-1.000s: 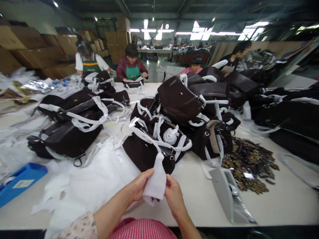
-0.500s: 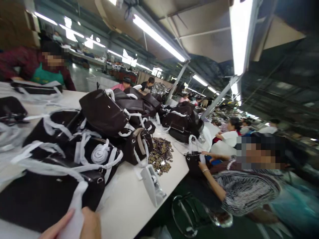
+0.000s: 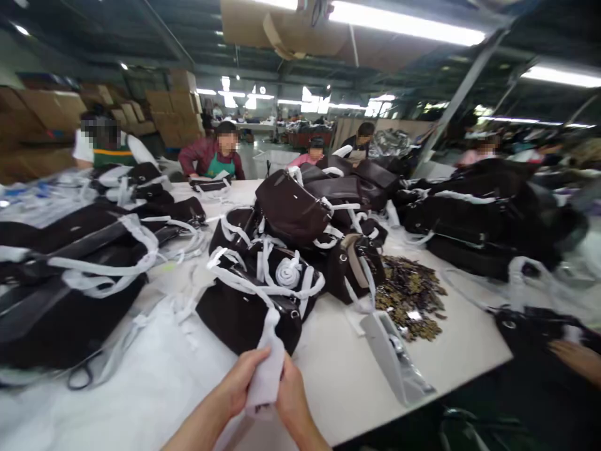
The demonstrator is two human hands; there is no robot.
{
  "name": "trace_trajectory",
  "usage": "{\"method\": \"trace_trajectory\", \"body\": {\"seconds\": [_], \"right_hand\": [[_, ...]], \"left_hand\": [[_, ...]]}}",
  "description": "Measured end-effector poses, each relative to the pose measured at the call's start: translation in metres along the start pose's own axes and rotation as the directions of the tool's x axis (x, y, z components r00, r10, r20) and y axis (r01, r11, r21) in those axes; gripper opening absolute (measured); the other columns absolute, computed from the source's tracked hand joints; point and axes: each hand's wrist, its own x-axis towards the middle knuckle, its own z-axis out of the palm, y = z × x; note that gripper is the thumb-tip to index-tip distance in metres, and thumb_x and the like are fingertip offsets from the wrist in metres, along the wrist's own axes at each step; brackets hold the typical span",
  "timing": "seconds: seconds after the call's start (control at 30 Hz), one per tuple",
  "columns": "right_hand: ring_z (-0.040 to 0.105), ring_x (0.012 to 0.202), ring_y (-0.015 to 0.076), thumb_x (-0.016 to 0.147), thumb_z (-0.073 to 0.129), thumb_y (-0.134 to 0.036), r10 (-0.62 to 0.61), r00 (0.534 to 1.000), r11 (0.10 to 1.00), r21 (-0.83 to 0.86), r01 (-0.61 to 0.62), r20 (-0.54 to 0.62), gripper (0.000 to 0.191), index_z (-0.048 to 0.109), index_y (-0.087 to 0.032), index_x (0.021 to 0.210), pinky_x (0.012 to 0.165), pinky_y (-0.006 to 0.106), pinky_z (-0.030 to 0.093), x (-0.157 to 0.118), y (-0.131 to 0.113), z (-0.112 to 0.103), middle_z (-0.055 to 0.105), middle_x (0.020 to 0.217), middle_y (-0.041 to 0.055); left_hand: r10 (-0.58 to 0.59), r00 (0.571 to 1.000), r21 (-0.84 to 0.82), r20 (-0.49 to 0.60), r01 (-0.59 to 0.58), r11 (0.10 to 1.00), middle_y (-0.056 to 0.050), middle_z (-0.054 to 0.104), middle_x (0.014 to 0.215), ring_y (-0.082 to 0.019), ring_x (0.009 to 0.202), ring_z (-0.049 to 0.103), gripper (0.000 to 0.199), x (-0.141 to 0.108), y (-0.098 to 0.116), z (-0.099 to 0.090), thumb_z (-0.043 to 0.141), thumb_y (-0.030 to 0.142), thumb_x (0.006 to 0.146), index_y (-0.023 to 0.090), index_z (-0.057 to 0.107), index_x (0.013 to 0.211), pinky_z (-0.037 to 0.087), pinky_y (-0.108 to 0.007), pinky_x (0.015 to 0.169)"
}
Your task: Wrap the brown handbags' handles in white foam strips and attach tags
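A white wrapping strip runs down toward me from the handle of a dark brown handbag. My left hand pinches the strip's left edge, thumb on top. On the other edge, the fingers of my right hand are closed round it, partly hidden behind the strip. Just beyond my hands the handbag lies on the white table, its handles wrapped in white. A coil of white wrapping rests on the bags behind it.
To the right are a grey tape dispenser and a pile of small brown and gold pieces. More dark bags are heaped around. White sheeting covers the left side. A co-worker's hand touches a bag at far right.
My view has swung left and levelled, so the handbag and both hands now appear nearer the middle. Both hands stay on the white strip.
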Motion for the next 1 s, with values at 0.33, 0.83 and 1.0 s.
{"method": "trace_trajectory", "body": {"seconds": [0.33, 0.83, 1.0], "right_hand": [[0.041, 0.045, 0.0113, 0.068, 0.057, -0.035, 0.182, 0.982, 0.982, -0.069, -0.179, 0.049, 0.015, 0.053, -0.021, 0.067, 0.043, 0.022, 0.029, 0.008, 0.011, -0.016, 0.046, 0.049, -0.0067], [0.055, 0.065, 0.0187, 0.06, 0.06, -0.029, 0.11, 0.991, 0.987, -0.128, -0.1, 0.074, 0.01, 0.057, -0.02, 0.064, 0.059, 0.027, 0.041, 0.045, 0.026, -0.01, 0.061, 0.06, -0.0014], [0.047, 0.056, 0.0151, 0.058, 0.058, -0.028, 0.105, 0.991, 0.987, -0.127, -0.094, 0.078, 0.011, 0.048, -0.021, 0.06, 0.051, 0.025, 0.035, 0.044, 0.027, -0.006, 0.051, 0.053, -0.005]], "left_hand": [[-0.149, 0.986, -0.146, 0.072, 0.159, 0.976, -0.012, 0.07, 0.076, -0.02, 0.064, 0.065, 0.029, 0.011, 0.002, -0.01, 0.049, 0.03, 0.086, 0.005, 0.063, 0.091, 0.05, -0.03, 0.069], [0.062, 0.995, 0.005, 0.079, -0.063, 0.998, -0.009, 0.067, 0.08, -0.02, 0.074, 0.061, 0.052, 0.015, -0.007, -0.016, 0.08, 0.046, 0.06, 0.009, 0.064, 0.093, 0.047, -0.033, 0.073], [0.117, 0.989, 0.205, -0.085, -0.098, 0.974, -0.005, 0.066, 0.079, -0.02, 0.07, 0.06, 0.051, 0.015, -0.006, -0.018, 0.081, 0.04, 0.057, 0.015, 0.061, 0.096, 0.047, -0.034, 0.066]]}}
